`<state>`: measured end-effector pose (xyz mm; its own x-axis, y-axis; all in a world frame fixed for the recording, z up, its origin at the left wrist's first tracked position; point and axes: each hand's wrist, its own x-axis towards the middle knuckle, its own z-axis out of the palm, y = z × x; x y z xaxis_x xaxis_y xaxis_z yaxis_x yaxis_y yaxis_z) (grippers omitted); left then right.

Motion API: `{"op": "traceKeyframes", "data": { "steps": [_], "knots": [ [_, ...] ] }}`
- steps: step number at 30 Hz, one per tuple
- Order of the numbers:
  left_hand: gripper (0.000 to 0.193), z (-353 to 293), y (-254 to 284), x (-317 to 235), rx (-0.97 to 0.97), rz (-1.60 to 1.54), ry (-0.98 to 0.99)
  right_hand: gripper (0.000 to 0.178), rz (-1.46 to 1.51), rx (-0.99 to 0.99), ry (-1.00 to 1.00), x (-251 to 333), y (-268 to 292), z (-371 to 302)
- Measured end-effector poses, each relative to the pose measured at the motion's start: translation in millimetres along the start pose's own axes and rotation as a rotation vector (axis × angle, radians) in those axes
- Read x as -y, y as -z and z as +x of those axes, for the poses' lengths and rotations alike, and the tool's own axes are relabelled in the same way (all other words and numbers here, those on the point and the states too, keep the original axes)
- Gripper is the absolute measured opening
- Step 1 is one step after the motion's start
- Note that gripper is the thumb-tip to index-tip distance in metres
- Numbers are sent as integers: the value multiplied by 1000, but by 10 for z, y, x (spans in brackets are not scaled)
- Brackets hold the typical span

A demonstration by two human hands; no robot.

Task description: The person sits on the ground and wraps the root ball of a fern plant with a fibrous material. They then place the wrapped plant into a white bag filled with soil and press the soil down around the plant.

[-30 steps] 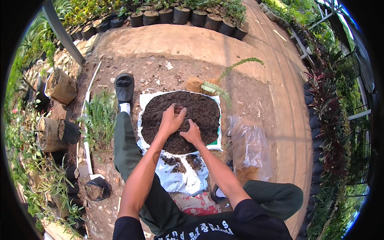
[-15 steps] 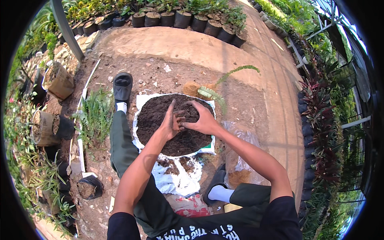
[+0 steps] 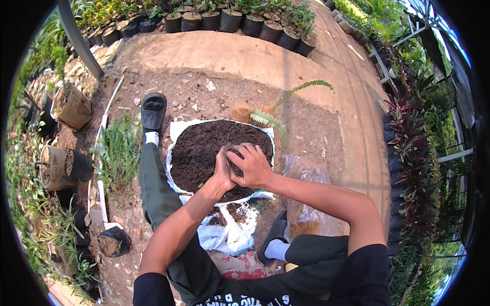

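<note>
Dark crumbly soil [image 3: 196,155] fills an open white sack [image 3: 176,127] with its rim rolled down, on the ground between my legs. Over it, my left hand [image 3: 221,172] and my right hand [image 3: 255,166] are cupped together around a clump of dark soil [image 3: 235,154]. A thin root-like strand rises from between them. The right fingers curl over the top, and the left palm closes the near left side. My fingers cover most of the clump. Just beyond the sack's far rim lies a brown fibre ball [image 3: 241,112] beside green fern fronds [image 3: 269,120].
A clear plastic bag [image 3: 306,204] with brown fibre lies right of the sack. Spilled soil sits on white plastic [image 3: 227,237] nearer me. Leafy ferns [image 3: 120,148] and a small black pot bag [image 3: 113,241] stand left. Potted plants [image 3: 229,20] line the far edge.
My hands were apart with fingers spread above the soil; now they have closed together around a clump. The view has shifted slightly.
</note>
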<state>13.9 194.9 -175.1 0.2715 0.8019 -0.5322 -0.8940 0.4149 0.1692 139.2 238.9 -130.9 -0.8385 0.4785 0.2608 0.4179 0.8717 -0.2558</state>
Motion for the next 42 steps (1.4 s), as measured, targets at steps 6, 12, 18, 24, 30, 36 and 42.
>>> {"op": "traceKeyframes", "data": {
  "steps": [6, 12, 18, 24, 30, 36, 42],
  "knots": [
    [52, 236, 358, 115, -61, 1, 43, 54, 79, -93, 68, -150, -249, -104],
    [52, 234, 173, 6, -263, 41, 16, 52, 138, -73, 36, -267, -415, -56],
    [54, 254, -4, -112, -306, 147, -60, 68, 128, -43, -75, -308, -394, -35],
    [58, 348, -1, -42, -275, 90, 41, 80, 271, -100, -81, -474, -328, -165],
    [56, 334, 122, 198, -316, 249, -27, 65, 307, -264, -4, -465, -578, -327],
    [37, 374, 336, 184, -385, 53, 91, 51, 376, -340, 24, -454, -635, -289],
    [44, 416, 20, 57, -425, 239, -17, 39, 658, -346, -213, -691, -573, -159]
  ]
}}
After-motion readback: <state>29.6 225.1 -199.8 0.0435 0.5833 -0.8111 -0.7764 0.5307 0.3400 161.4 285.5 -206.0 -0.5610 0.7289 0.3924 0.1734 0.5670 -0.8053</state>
